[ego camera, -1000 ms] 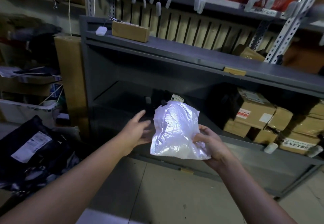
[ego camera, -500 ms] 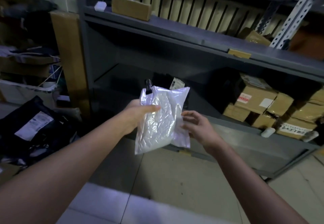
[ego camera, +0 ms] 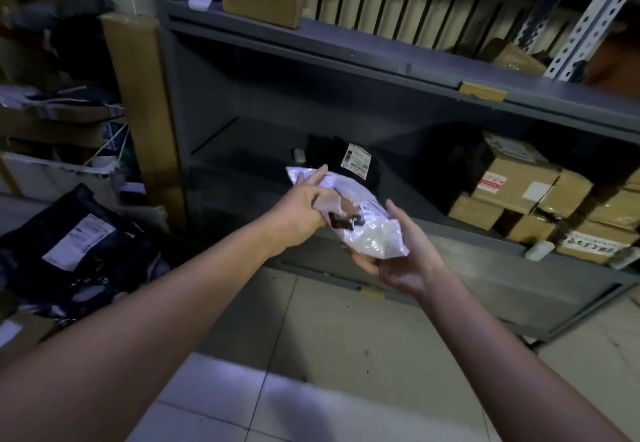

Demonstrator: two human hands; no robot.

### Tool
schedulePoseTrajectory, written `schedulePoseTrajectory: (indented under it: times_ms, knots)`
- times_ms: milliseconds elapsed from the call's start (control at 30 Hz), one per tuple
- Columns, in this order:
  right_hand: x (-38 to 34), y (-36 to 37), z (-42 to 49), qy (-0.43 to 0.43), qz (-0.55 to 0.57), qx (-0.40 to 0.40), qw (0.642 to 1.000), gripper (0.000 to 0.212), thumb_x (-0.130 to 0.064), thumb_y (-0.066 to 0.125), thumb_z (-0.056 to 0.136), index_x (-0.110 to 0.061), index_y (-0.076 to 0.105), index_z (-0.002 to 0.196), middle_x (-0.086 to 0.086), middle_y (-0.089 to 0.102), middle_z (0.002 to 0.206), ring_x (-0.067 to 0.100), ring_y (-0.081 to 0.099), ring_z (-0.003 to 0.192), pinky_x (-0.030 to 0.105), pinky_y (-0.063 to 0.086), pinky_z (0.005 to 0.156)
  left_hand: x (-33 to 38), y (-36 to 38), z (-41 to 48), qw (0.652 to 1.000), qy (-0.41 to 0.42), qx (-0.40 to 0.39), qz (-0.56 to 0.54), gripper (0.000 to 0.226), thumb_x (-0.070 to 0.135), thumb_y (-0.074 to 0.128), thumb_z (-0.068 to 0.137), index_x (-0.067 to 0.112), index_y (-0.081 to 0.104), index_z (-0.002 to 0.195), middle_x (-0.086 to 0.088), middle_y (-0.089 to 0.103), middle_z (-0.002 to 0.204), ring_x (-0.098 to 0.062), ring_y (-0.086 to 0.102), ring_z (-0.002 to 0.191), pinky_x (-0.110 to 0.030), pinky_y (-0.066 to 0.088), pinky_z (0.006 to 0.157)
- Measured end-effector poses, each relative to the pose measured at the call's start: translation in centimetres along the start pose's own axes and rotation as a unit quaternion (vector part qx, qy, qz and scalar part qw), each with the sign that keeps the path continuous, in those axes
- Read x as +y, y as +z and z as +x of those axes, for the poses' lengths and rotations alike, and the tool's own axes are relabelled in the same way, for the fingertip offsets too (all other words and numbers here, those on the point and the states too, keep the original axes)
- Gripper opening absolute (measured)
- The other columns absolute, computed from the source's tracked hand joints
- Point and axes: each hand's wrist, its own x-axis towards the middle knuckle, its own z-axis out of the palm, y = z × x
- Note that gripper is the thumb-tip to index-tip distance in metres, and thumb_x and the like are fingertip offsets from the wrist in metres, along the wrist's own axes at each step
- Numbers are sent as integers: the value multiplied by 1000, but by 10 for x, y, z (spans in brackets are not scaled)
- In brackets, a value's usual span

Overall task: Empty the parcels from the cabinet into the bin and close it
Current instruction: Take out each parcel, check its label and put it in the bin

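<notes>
A white plastic parcel lies tilted between both hands in front of the grey cabinet. My left hand grips its upper left part, fingers curled over the top edge. My right hand cups it from beneath, palm up, thumb raised alongside. Inside the cabinet a black parcel with a white label lies on the lower shelf, and several brown cardboard boxes are stacked at the right. A heap of black parcels lies at the lower left; whether it sits in a bin I cannot tell.
A brown box and a small white object sit on the cabinet's top. A tall cardboard piece leans at the cabinet's left side. Cluttered shelves fill the far left. Tiled floor lies below the hands.
The white parcel has passed from my right hand's grip into my left and turned from upright to lying tilted. My right hand now supports it from below. The view has dipped lower.
</notes>
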Motion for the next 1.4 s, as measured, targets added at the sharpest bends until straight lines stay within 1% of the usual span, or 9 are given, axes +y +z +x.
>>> schedulePoseTrajectory:
  times_ms: [67, 200, 433, 600, 700, 800, 1000, 1133, 1400]
  knots:
    - [1, 0, 0, -19, -21, 3, 1000, 45, -32, 70, 78, -11, 66, 118, 8, 71, 108, 21, 71, 87, 35, 61, 70, 0, -2, -2, 999, -1, -2, 38, 59, -21, 54, 82, 32, 78, 88, 9, 16, 164, -11, -3, 153, -35, 11, 122]
    - [4, 2, 0, -92, -101, -1, 991, 40, -15, 68, 80, -10, 63, 119, 11, 73, 107, 23, 71, 85, 34, 57, 71, -6, -12, -11, 998, -34, 51, 14, 62, -24, 40, 82, 28, 71, 97, 7, 40, 152, -7, 31, 141, -12, 36, 97]
    - [-10, 2, -9, -214, -300, 63, 927, 39, -3, 72, 81, -13, 64, 118, 9, 75, 107, 35, 71, 100, 52, 56, 90, -25, -54, -13, 968, -150, 190, -65, 41, 8, 55, 97, 29, 56, 132, 0, 54, 140, -12, 50, 116, -30, 39, 95]
    - [-8, 8, -12, -205, -350, 23, 914, 36, -3, 75, 80, -11, 67, 114, 13, 75, 105, 38, 71, 98, 58, 52, 95, -14, -53, -17, 985, -101, 142, -21, 74, 36, 76, 85, 38, 36, 147, 6, 36, 153, -16, 34, 141, -28, 29, 98]
    - [-9, 12, -11, -187, -379, -16, 906, 38, -11, 82, 74, -8, 70, 110, 17, 74, 105, 40, 70, 99, 60, 49, 98, -6, -57, -21, 994, -80, 75, 13, 89, 39, 83, 77, 38, 32, 150, 20, 38, 140, -3, 40, 126, -20, 38, 91]
    - [-8, 16, -10, -192, -389, -38, 900, 34, -9, 84, 74, -7, 73, 106, 17, 74, 105, 40, 69, 102, 61, 46, 101, -8, -60, -24, 993, -112, 5, -34, 70, 35, 85, 75, 26, 53, 137, 11, 69, 119, -7, 71, 98, -22, 57, 76]
    - [-2, 16, 5, -243, -291, 56, 924, 84, -29, 93, 57, -24, 55, 132, 10, 76, 103, 25, 73, 97, 51, 50, 102, -18, -66, -31, 984, -152, -43, -85, 41, 27, 82, 80, 14, 67, 116, -4, 76, 105, -21, 74, 95, -39, 59, 84]
    - [7, 22, 17, -273, -235, 95, 928, 102, -46, 97, 44, -22, 50, 132, 10, 72, 111, 25, 72, 100, 51, 54, 96, -19, -64, -29, 979, -148, 13, -139, 37, 19, 79, 83, 9, 66, 116, -9, 76, 104, -26, 74, 93, -44, 60, 83]
    - [18, 43, 36, -209, -258, 55, 942, 45, -21, 80, 80, -10, 63, 119, 6, 75, 108, 21, 75, 87, 26, 56, 61, -29, -86, -34, 959, -144, 119, -216, 30, 16, 77, 85, 12, 65, 113, -8, 76, 101, -25, 75, 88, -39, 61, 72]
